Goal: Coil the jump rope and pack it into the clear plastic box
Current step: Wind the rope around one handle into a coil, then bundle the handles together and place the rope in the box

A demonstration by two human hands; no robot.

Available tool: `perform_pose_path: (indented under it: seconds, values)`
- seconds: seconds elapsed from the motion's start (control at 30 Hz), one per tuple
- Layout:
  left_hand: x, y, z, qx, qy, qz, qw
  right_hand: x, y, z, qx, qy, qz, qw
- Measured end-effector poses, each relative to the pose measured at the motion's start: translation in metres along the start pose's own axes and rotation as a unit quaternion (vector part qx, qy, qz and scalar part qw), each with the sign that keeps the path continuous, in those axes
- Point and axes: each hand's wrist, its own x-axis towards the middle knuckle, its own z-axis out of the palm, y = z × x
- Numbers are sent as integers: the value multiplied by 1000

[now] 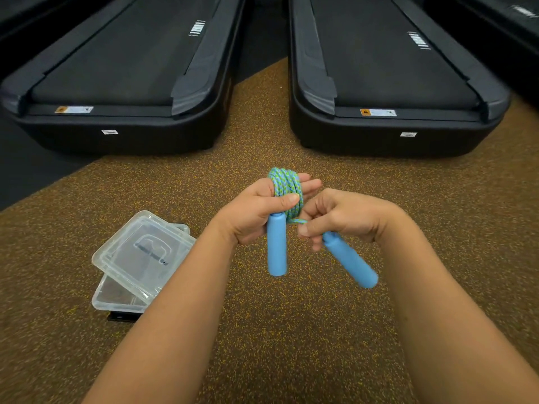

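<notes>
a: coiling looks nearly done. the rope (pixel 285 185) is wound in several turns around the left hand (pixel 256 209), whose thumb presses the turns down, fingers closed over one handle (pixel 276 246) that hangs straight below.

b: and the right hand (pixel 344 217)?

a: pinched shut on the last short run of cord, just where it meets the second handle (pixel 350 259), which slants down and outward. the two hands are almost touching, held above the floor (pixel 291 330).

b: so what's left?

a: by my reckoning, tucking in that last bit, slipping the bundle off the fingers, then packing it. the box (pixel 116 295) sits on the floor to the left, well apart from the rope, with its lid (pixel 143 253) resting askew on top, so the lid has to come off first. nothing is in it that i can make out.

b: materials?

a: rope is braided cord, blue flecked with green, soft enough to lie in tight turns. handles are smooth matte cylinders, light blue, maybe foam or plastic. box and lid are clear hard plastic with rounded corners. floor is speckled brown and yellow, grainy like rubber. two black treadmills (pixel 122 83) stand beyond.
</notes>
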Motion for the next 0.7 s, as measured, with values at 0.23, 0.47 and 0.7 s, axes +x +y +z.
perform_pose_path:
  seconds: [0.23, 0.47, 0.7]
  values:
    - [2, -7, -8, 83, 5, -31, 996, -4, -16, -3, -106, 40, -3, 994]
    - [-2, -10, -10, 128, 20, -99, 987, -9, -30, -3, -257, 126, -15, 958]
    - [-5, -13, -5, 119, -16, -145, 982, -6, -32, -4, -375, 210, -19, 902]
